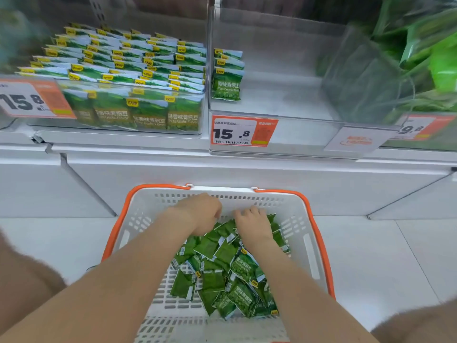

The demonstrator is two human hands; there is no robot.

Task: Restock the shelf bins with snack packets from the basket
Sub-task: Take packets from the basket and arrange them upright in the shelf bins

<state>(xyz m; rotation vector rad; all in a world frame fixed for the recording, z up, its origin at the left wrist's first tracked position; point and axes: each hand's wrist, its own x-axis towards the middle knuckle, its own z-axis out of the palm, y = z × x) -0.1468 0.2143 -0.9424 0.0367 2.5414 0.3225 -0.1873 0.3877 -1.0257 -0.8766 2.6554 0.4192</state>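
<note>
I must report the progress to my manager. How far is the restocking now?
Done: the left bin looks full of garlic-flavour packets. In hand: both the left hand and the right hand are reaching into the basket, on its pile of green packets. Left: the middle bin holds only a few original-flavour packets, and the pile is still large.

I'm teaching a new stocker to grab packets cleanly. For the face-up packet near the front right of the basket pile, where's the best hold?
Probably pinch the face-up packet across its two long side edges, coming straight down from above. It lies flat on top of the pile in the basket, label up, with neighbours overlapping its ends.
</note>
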